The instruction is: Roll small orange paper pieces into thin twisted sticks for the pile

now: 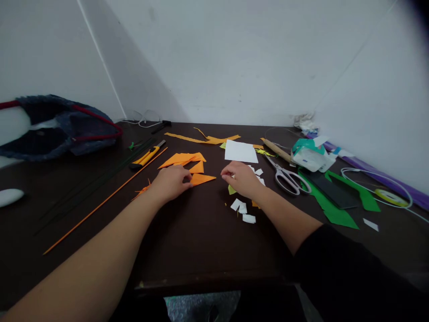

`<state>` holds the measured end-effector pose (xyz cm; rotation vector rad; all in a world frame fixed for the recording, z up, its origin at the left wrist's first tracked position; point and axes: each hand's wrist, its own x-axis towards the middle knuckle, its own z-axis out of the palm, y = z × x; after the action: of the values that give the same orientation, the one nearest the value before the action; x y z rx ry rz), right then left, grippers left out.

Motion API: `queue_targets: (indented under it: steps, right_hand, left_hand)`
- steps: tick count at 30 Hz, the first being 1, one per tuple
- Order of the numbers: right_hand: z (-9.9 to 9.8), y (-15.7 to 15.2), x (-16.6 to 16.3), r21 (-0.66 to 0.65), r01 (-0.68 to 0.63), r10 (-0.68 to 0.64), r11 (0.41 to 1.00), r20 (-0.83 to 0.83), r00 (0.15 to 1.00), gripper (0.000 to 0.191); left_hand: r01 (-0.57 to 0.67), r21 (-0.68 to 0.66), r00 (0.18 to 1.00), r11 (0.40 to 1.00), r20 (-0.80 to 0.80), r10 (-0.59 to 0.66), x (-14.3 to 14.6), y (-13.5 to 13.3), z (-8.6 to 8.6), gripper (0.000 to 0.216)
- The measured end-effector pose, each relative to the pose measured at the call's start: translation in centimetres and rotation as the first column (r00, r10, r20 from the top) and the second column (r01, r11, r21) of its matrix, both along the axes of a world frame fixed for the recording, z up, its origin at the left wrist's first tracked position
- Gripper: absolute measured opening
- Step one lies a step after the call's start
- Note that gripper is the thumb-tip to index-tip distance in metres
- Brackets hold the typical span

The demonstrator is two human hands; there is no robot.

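Note:
My left hand point(172, 182) is at the middle of the dark table, thumb and forefinger pinched at the left end of a pointed orange paper piece point(203, 179). More cut orange paper pieces point(182, 158) lie just beyond its knuckles. Across a small gap, my right hand point(240, 178) is closed, fingertips pressed together; what they hold, if anything, is hidden. Small white paper pieces point(248, 218) lie beside and below it, and a yellow-green scrap point(231, 189) shows under it. Behind it rests a white paper sheet point(240, 151).
Scissors point(288, 179), green paper point(330, 208), a dark flat object point(331, 190) and a tissue pack point(311, 154) lie right. Left are a yellow utility knife point(147, 156), a thin orange stick point(105, 201) and a denim bag point(60, 127). Orange strips point(208, 139) lie near the wall.

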<state>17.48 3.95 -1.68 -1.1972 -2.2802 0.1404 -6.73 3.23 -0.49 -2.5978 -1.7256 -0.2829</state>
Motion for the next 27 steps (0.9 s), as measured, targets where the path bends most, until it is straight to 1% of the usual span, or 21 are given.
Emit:
queue_targets:
  steps: [2,5,7,9,15,21,27]
  right_hand:
    - [-0.1,-0.2,-0.5,0.011,-0.033,0.033,0.999,0.056,0.998,0.015]
    - [-0.3,-0.3,-1.3,0.025,-0.084,0.078,0.996,0.186,0.979,0.02]
    - [-0.4,-0.4,-1.7,0.026,-0.099,0.089,0.995,0.263,0.961,0.022]
    - [-0.5,-0.4,-2.1,0.026,-0.099,0.086,0.995,0.305,0.948,0.023]
    - [-0.6,-0.5,-2.6,0.034,-0.101,0.084,0.994,0.331,0.94,0.023]
    - [-1.0,-0.3,-2.9,0.046,-0.16,0.135,0.986,0.348,0.928,0.025]
    - [-1.1,-0.3,-3.0,0.072,-0.169,0.135,0.983,0.345,0.929,0.026]
  left_hand:
    - [0.02,-0.027,1.0,0.999,0.008,-0.02,0.1,0.2,-0.3,0.019]
    - [0.032,-0.046,0.999,0.998,0.025,-0.031,0.3,0.5,-0.5,0.017]
    - [0.036,-0.055,0.999,0.998,0.037,-0.034,0.5,0.7,-0.6,0.016]
    - [0.037,-0.062,0.998,0.997,0.053,-0.034,0.5,0.9,-0.7,0.016]
    - [0.038,-0.06,0.994,0.997,0.103,-0.032,0.3,1.3,-1.1,0.021]
    - [0.083,-0.062,0.987,0.995,0.141,-0.073,0.3,1.3,-1.0,0.011]
    - [0.085,-0.062,0.983,0.994,0.171,-0.073,0.4,1.0,-0.9,0.01]
